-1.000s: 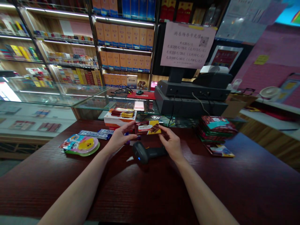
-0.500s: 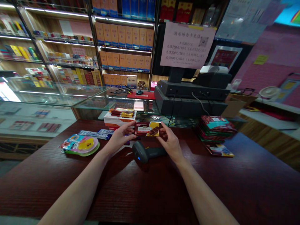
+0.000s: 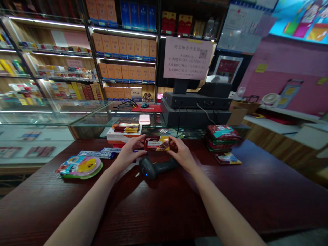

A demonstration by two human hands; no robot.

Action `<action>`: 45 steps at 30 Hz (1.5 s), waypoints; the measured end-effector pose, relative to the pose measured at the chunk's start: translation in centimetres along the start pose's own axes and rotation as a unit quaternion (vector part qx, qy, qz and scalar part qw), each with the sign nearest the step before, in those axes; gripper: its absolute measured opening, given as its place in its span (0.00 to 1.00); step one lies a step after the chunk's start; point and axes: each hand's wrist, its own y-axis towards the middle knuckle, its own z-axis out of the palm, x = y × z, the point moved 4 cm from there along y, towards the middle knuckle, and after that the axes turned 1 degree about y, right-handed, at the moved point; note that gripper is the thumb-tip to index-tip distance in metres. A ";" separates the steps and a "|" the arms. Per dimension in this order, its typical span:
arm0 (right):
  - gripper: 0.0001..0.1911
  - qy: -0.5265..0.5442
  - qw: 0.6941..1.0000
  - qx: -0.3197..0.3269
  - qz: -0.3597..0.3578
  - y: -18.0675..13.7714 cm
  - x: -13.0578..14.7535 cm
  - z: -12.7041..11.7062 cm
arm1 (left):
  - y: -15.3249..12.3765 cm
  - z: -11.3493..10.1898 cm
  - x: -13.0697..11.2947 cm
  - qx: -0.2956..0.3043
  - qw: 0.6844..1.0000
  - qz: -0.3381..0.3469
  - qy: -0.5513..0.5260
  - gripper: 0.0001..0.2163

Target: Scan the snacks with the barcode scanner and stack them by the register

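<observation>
The chocolate packet [image 3: 156, 143] is held in the air above the desk [image 3: 159, 212], its long side horizontal and its brown-and-yellow printed face toward my camera. At its left end, I read the left hand [image 3: 131, 152] as narrowed on the packet, fingers at the upper corner and thumb below. At the opposite end, the right hand [image 3: 181, 152] holds the yellow end between fingers and thumb.

Directly below and nearer to me, the black barcode scanner [image 3: 153, 168] lies on its side on the desk. Its head points left and shows a small blue light; its handle runs toward the right hand.

Behind the left hand, I locate a white-and-orange box [image 3: 124, 136] with wrapped bars [image 3: 127, 127] on top. To the left lie blue-and-white wrapped bars [image 3: 96, 154]; nearer to me is a colourful toy pack [image 3: 80, 166].

On the right, well apart from the hands, is a stack of packets [image 3: 222, 136], with a single packet [image 3: 228, 158] at its near foot.

Beyond the desk, I note a glass counter [image 3: 87, 119], a monitor carrying a paper notice [image 3: 188, 58], and shelves of orange boxes [image 3: 128, 46].
</observation>
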 end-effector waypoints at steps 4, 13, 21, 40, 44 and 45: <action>0.36 -0.006 1.000 0.012 -0.001 0.2 -0.2 -0.5 | 0.5 0.1 -0.9 -0.002 0.994 0.045 0.099 0.33; 0.37 -0.116 0.993 0.012 -0.017 -0.1 1.0 -2.4 | 0.9 1.3 -3.3 0.017 0.954 0.120 0.273 0.32; 0.34 -0.268 0.962 -0.010 -0.043 -1.2 1.2 -5.4 | 1.9 2.4 -6.4 -0.006 0.878 0.195 0.437 0.29; 0.31 -0.334 0.942 -0.017 0.029 -8.0 -4.9 -14.9 | 4.0 16.0 -9.6 0.050 0.894 0.196 0.399 0.28; 0.32 -0.355 0.934 -0.001 0.026 -9.9 -6.6 -17.2 | 4.4 19.3 -9.8 0.078 0.901 0.200 0.377 0.29; 0.32 -0.357 0.934 0.004 0.026 -10.4 -7.1 -17.7 | 4.5 20.1 -9.8 0.084 0.903 0.199 0.372 0.29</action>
